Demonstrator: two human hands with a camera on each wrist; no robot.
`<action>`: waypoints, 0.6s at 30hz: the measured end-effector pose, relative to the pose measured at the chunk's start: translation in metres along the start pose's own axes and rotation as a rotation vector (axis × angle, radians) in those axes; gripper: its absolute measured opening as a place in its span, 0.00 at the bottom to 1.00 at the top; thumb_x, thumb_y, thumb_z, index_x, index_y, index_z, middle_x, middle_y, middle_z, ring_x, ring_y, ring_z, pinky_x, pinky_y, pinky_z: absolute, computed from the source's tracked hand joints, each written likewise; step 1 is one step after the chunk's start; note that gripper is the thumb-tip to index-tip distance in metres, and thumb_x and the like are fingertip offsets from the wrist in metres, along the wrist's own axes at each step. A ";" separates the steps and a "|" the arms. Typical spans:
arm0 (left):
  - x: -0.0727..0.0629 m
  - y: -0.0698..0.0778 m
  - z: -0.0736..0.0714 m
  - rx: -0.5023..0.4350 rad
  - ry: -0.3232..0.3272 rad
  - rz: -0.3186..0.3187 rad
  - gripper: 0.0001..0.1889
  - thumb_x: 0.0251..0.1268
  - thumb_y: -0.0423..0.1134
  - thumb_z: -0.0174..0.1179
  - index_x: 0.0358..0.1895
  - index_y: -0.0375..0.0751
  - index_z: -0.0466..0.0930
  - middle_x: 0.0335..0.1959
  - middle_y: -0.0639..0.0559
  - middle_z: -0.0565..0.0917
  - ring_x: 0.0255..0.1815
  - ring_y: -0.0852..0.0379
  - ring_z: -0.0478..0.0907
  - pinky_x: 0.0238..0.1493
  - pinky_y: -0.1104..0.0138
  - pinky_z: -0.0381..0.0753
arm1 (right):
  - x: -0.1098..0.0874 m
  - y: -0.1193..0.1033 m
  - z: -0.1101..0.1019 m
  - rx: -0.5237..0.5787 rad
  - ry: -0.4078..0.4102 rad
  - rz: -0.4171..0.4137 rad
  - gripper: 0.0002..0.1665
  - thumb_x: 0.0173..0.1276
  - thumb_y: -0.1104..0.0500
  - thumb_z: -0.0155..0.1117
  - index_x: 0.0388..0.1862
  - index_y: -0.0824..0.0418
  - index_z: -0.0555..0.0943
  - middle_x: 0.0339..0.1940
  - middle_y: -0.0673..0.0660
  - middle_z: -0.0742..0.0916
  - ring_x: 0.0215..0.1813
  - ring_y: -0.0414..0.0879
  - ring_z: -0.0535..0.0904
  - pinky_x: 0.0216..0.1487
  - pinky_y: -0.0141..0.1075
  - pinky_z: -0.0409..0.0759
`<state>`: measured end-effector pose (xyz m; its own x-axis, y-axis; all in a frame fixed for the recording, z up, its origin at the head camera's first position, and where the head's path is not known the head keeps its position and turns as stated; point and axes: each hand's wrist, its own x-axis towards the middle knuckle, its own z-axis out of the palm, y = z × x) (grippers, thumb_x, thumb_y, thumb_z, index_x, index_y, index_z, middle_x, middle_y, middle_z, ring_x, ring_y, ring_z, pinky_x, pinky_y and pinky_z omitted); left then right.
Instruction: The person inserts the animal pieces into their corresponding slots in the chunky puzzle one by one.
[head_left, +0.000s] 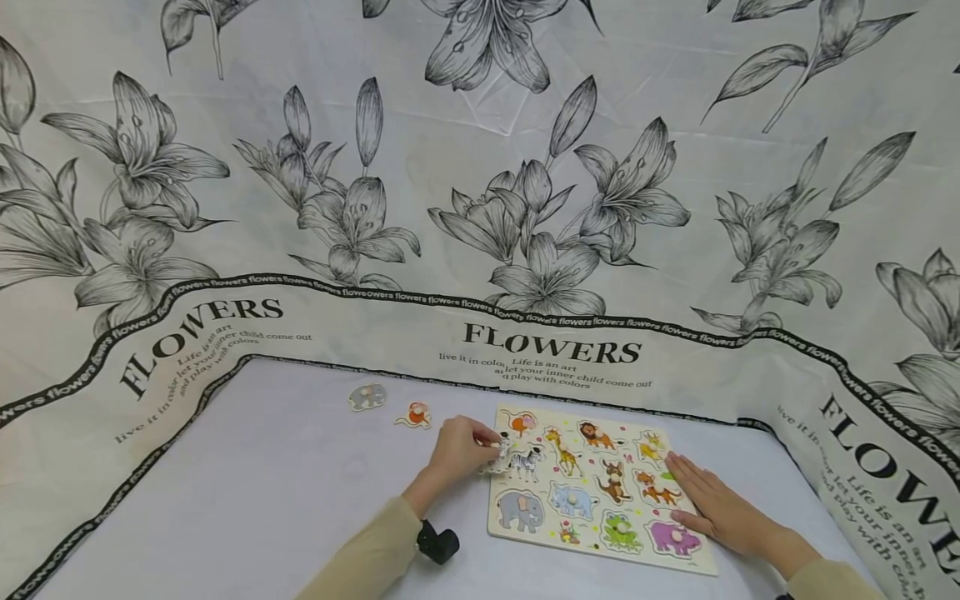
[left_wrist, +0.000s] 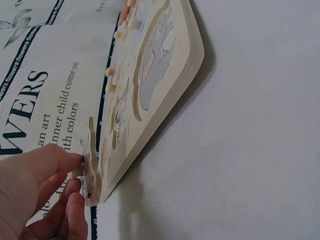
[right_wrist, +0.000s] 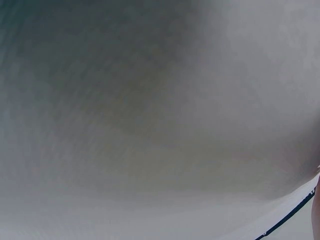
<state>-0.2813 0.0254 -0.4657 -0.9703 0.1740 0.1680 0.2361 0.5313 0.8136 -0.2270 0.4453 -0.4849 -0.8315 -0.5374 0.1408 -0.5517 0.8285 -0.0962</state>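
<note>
My left hand (head_left: pixel 463 450) pinches a zebra puzzle piece (head_left: pixel 495 458), apparently by its knob, at the left edge of a wooden animal puzzle board (head_left: pixel 592 557). In the left wrist view the zebra piece (left_wrist: pixel 92 167) shows edge-on beside the board (left_wrist: pixel 165 97), with thumb and fingertips on its picture side. Close to it lies the printed zebra recess (head_left: pixel 527 463). My right hand (head_left: pixel 723 510) rests with extended fingers on the board's right edge. The right wrist view is mostly a blurred pale surface, so that hand's work is hidden there.
A loose elephant piece (head_left: pixel 367 397) and a loose monkey piece (head_left: pixel 415 414) lie on the white table (head_left: pixel 247 500), left of the board. Knobbed animal pieces, including a frog (head_left: pixel 621 533) and a hippo (head_left: pixel 675 540), sit in the board. A flower-printed cloth (head_left: pixel 390 333) stands behind.
</note>
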 end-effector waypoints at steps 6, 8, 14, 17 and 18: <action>0.003 0.005 0.013 -0.010 -0.015 0.012 0.06 0.48 0.33 0.71 0.32 0.42 0.88 0.22 0.58 0.81 0.23 0.65 0.71 0.24 0.75 0.71 | 0.001 -0.001 -0.002 0.016 -0.019 0.023 0.44 0.71 0.46 0.55 0.76 0.67 0.52 0.74 0.69 0.63 0.68 0.16 0.21 0.63 0.12 0.21; 0.003 0.006 0.017 -0.019 -0.019 0.016 0.05 0.48 0.33 0.71 0.32 0.42 0.88 0.22 0.58 0.80 0.23 0.66 0.71 0.24 0.75 0.71 | 0.001 -0.001 -0.003 0.024 -0.035 0.038 0.45 0.71 0.45 0.55 0.76 0.66 0.52 0.74 0.70 0.63 0.67 0.15 0.21 0.63 0.12 0.21; 0.004 0.009 0.028 -0.024 -0.020 0.054 0.05 0.48 0.32 0.70 0.31 0.41 0.88 0.20 0.58 0.81 0.22 0.68 0.70 0.24 0.76 0.71 | 0.001 -0.001 -0.003 0.034 -0.051 0.052 0.45 0.71 0.44 0.54 0.76 0.67 0.52 0.73 0.71 0.64 0.67 0.15 0.20 0.63 0.12 0.21; 0.005 0.010 0.031 -0.013 -0.025 0.063 0.05 0.48 0.32 0.70 0.31 0.41 0.88 0.20 0.59 0.81 0.21 0.69 0.70 0.25 0.76 0.71 | 0.001 -0.001 -0.003 0.038 -0.056 0.056 0.45 0.71 0.44 0.54 0.76 0.66 0.51 0.73 0.71 0.63 0.67 0.15 0.20 0.63 0.12 0.21; 0.006 0.010 0.032 -0.008 -0.027 0.064 0.05 0.48 0.32 0.70 0.31 0.41 0.88 0.20 0.59 0.81 0.22 0.69 0.70 0.25 0.77 0.71 | 0.001 -0.001 -0.003 0.038 -0.056 0.058 0.45 0.71 0.44 0.54 0.76 0.66 0.51 0.73 0.71 0.63 0.67 0.15 0.20 0.63 0.12 0.21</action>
<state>-0.2831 0.0586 -0.4742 -0.9514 0.2300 0.2048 0.2972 0.5120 0.8059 -0.2274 0.4446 -0.4813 -0.8640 -0.4973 0.0787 -0.5034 0.8525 -0.1404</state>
